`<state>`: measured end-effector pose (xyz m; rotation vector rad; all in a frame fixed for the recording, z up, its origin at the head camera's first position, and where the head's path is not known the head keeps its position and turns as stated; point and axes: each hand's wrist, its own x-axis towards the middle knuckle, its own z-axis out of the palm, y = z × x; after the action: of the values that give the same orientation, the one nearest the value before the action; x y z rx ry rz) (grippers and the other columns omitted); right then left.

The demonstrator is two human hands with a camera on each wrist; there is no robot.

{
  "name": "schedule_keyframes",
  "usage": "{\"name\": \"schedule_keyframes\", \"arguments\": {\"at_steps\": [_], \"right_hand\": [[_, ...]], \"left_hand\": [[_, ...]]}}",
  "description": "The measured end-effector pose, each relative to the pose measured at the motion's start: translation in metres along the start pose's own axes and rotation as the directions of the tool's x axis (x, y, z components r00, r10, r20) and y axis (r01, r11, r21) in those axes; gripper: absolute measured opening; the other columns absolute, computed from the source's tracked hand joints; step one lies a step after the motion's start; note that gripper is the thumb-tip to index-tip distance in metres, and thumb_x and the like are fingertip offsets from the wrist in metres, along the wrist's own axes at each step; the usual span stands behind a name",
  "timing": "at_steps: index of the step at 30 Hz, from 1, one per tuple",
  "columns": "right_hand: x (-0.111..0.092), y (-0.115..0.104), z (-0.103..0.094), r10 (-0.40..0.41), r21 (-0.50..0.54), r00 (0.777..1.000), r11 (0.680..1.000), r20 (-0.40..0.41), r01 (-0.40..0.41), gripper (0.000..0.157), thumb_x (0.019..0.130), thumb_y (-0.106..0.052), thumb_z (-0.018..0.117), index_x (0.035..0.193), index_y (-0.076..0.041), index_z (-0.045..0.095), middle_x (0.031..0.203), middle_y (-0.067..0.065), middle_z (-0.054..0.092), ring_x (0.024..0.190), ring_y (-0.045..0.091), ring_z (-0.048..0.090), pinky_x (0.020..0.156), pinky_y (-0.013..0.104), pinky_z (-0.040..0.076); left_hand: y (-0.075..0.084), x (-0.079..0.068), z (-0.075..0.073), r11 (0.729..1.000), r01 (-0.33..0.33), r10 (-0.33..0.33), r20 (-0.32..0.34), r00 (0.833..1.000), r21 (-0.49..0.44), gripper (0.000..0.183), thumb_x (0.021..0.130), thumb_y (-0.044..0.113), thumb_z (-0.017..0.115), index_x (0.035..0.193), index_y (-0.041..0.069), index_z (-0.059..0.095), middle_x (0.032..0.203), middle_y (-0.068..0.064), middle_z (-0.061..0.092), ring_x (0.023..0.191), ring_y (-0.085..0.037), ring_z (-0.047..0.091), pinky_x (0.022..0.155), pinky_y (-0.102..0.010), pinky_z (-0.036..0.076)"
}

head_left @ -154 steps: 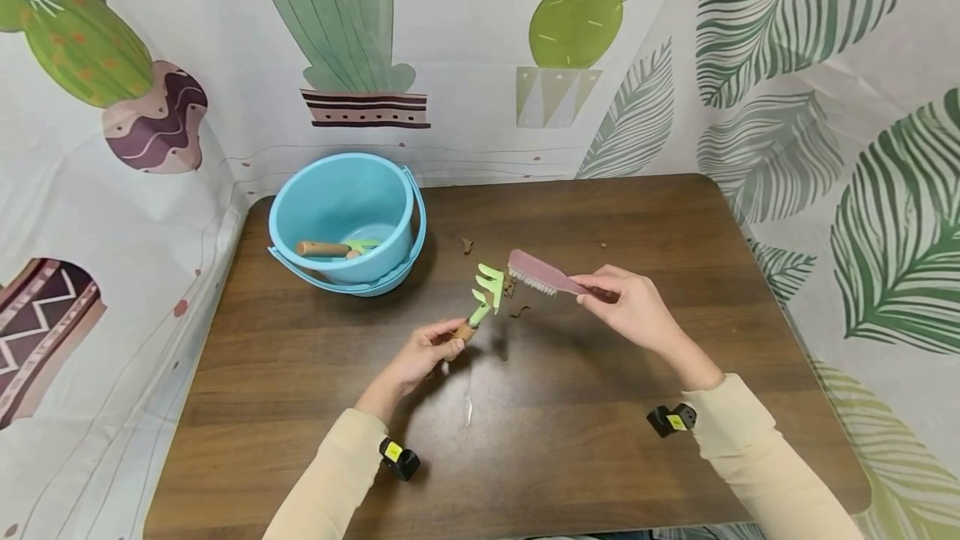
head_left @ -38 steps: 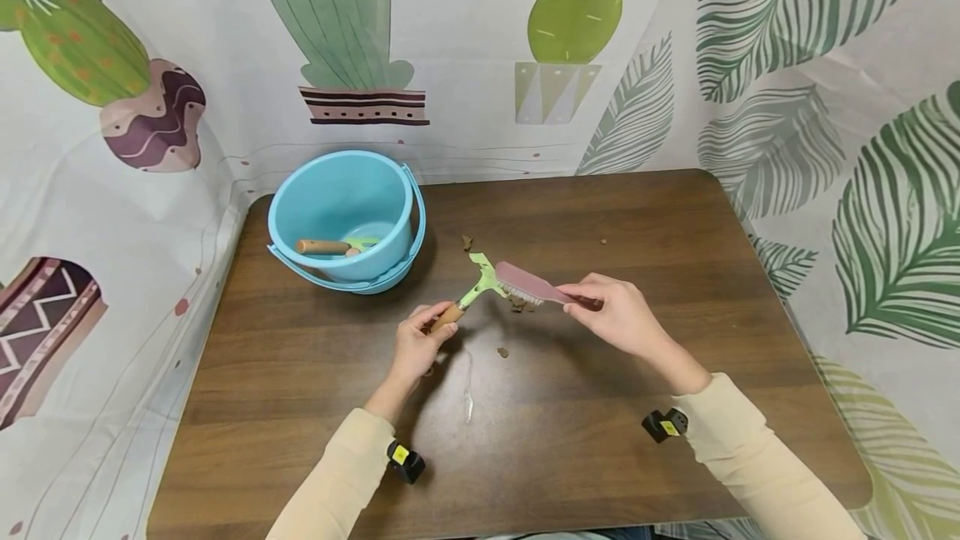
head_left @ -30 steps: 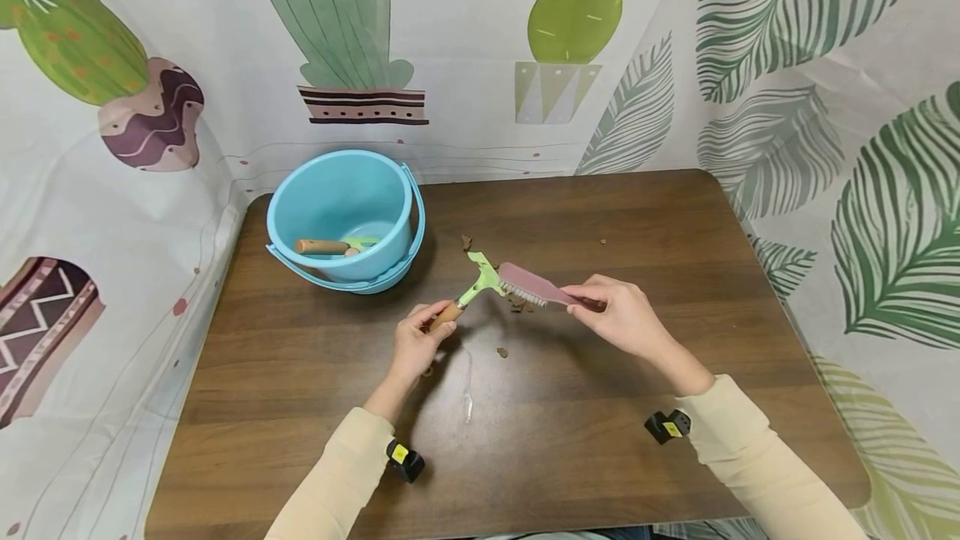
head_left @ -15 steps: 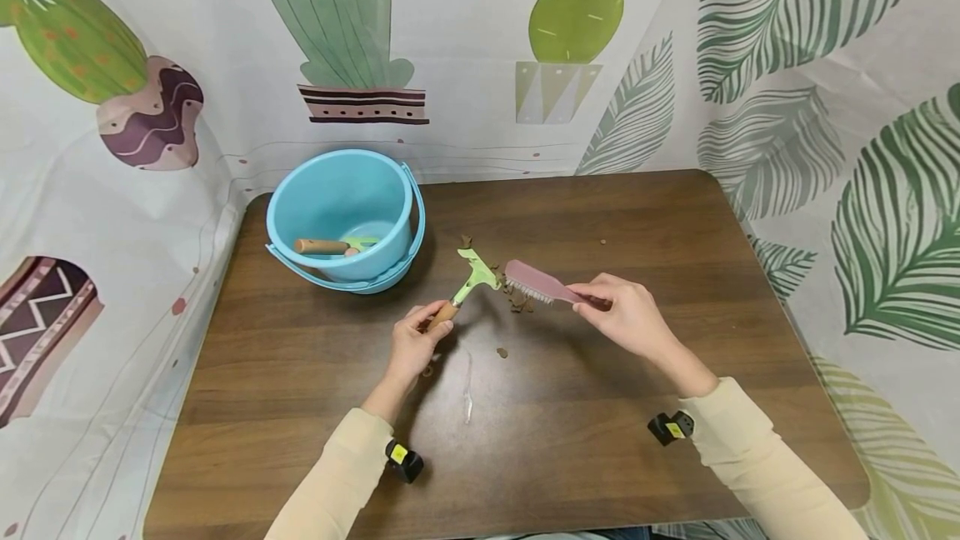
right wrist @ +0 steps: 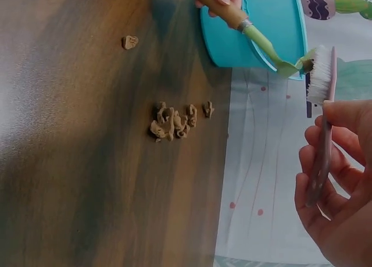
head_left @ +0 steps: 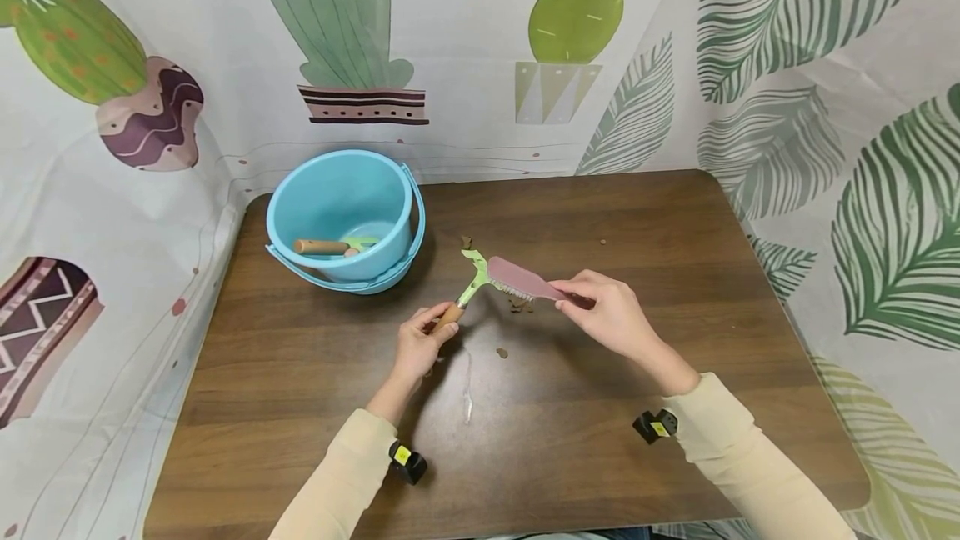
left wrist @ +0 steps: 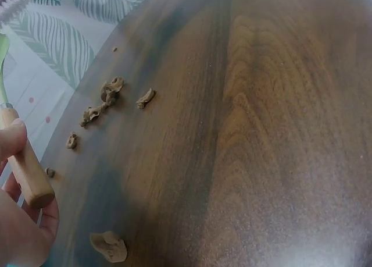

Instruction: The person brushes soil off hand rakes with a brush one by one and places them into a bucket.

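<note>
My left hand (head_left: pixel 420 342) grips the wooden handle of a small green hand rake (head_left: pixel 472 286), its head raised above the table. In my right hand (head_left: pixel 609 315) is a pink brush (head_left: pixel 521 277) with white bristles, held by its handle. The bristles (right wrist: pixel 319 75) meet the rake's head, where a dark bit of dirt shows in the right wrist view. Beneath the tools, brown clay-like crumbs (right wrist: pixel 168 123) lie in a cluster on the table. A single flat crumb (head_left: pixel 502 352) sits nearer the person.
A light blue bucket (head_left: pixel 341 169) stands at the table's back left, holding a wooden-handled green tool (head_left: pixel 321 247). More crumbs (head_left: pixel 467 242) lie near the back, and a small one (head_left: pixel 603 242) to the right. A clear strip (head_left: pixel 468 407) lies on the wooden table (head_left: pixel 600 457). Printed cloth hangs behind.
Over the last seconds the rake's head has turned over in my left hand. In the last half second the brush has moved left, back against the rake.
</note>
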<state>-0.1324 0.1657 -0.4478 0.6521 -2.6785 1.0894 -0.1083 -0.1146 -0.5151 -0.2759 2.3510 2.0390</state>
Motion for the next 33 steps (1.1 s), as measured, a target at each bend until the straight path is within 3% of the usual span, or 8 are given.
{"name": "schedule_keyframes", "arguments": {"at_steps": [6,13,19,26,33], "right_hand": [[-0.002,0.004,0.0,0.009,-0.039,1.0,0.999,-0.007,-0.01,0.025,0.075,-0.013,0.074,0.099,-0.015,0.073,0.078,-0.007,0.063,0.062,0.011,0.052,0.055,0.022,0.04],[-0.004,0.012,-0.002,0.014,-0.081,1.0,0.997,-0.005,-0.014,0.024,0.075,-0.015,0.074,0.099,-0.015,0.073,0.078,-0.007,0.063,0.061,0.007,0.05,0.054,0.024,0.04],[-0.005,0.018,-0.004,0.021,-0.1,0.999,0.995,-0.028,-0.024,0.024,0.075,-0.014,0.074,0.098,-0.015,0.073,0.077,-0.006,0.064,0.059,0.009,0.051,0.052,0.024,0.039],[-0.001,0.016,-0.006,0.007,-0.103,0.999,0.995,-0.042,-0.011,0.023,0.074,-0.013,0.074,0.098,-0.013,0.073,0.076,-0.005,0.064,0.058,0.009,0.05,0.052,0.024,0.038],[0.004,0.01,-0.006,0.022,-0.075,0.999,0.997,-0.029,-0.025,0.024,0.075,-0.014,0.074,0.099,-0.014,0.073,0.076,-0.005,0.062,0.061,0.007,0.05,0.055,0.024,0.04]], "left_hand": [[-0.02,0.009,-0.003,0.996,0.057,-0.058,-0.02,0.998,-0.062,0.037,0.075,-0.004,0.07,0.112,0.001,0.065,0.1,-0.016,0.061,0.08,-0.014,0.055,0.064,-0.017,0.044],[-0.027,0.011,-0.004,0.998,0.011,-0.014,-0.037,0.999,-0.069,0.037,0.075,-0.001,0.071,0.112,0.002,0.066,0.097,-0.014,0.062,0.079,-0.011,0.057,0.067,-0.018,0.047],[-0.028,0.011,-0.005,0.998,0.012,-0.014,-0.034,0.999,-0.066,0.037,0.075,0.0,0.071,0.112,0.001,0.065,0.097,-0.014,0.062,0.079,-0.012,0.056,0.067,-0.018,0.046],[-0.031,0.01,-0.006,0.999,0.035,-0.035,0.01,0.999,-0.032,0.039,0.074,-0.003,0.071,0.112,0.003,0.065,0.098,-0.012,0.063,0.08,-0.013,0.057,0.066,-0.02,0.046],[-0.025,0.006,-0.003,1.0,-0.002,0.002,0.077,0.997,-0.01,0.037,0.074,-0.005,0.071,0.11,0.002,0.067,0.096,-0.013,0.062,0.08,-0.016,0.055,0.061,-0.02,0.045]]}}
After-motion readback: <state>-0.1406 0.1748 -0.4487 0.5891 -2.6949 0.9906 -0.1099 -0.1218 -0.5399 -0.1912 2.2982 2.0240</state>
